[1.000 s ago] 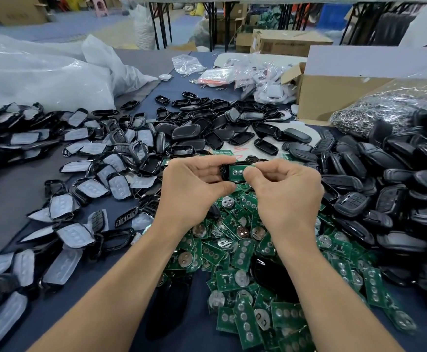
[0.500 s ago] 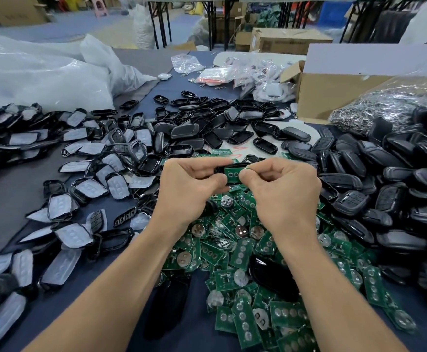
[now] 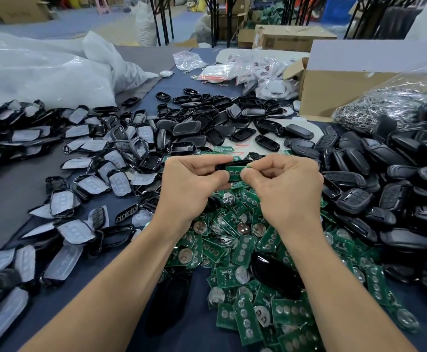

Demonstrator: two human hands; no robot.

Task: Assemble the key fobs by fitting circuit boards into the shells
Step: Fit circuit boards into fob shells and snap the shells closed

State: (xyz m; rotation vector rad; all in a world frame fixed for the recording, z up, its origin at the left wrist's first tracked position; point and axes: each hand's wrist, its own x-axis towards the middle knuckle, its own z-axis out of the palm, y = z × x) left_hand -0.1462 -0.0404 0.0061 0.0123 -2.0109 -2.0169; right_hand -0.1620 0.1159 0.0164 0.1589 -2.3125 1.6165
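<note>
Hands meet above a crowded assembly table (image 3: 7, 207): the left hand (image 3: 189, 189) grips a black shell (image 3: 237, 163) with curled fingers, while the right hand (image 3: 286, 191) pinches a green circuit board (image 3: 234, 173) against the shell's open face, both held in the air between the thumbs. Whether the board is fully seated cannot be told. It looks thin, light and stiff, and would likely crack if bent, so it is best held by its edges and pressed evenly. The glossy shell looks light and a little slippery. Loose boards (image 3: 245, 250) are heaped directly below, where a dropped one would be hard to pick out. Dark fobs (image 3: 385, 174) bank up on the right, film-backed shell halves (image 3: 80, 179) spread left, and empty shells (image 3: 194, 128) lie beyond. A cardboard box (image 3: 347, 87), a bag of metal rings (image 3: 385, 105) and white plastic sacks (image 3: 42, 72) line the far side.
</note>
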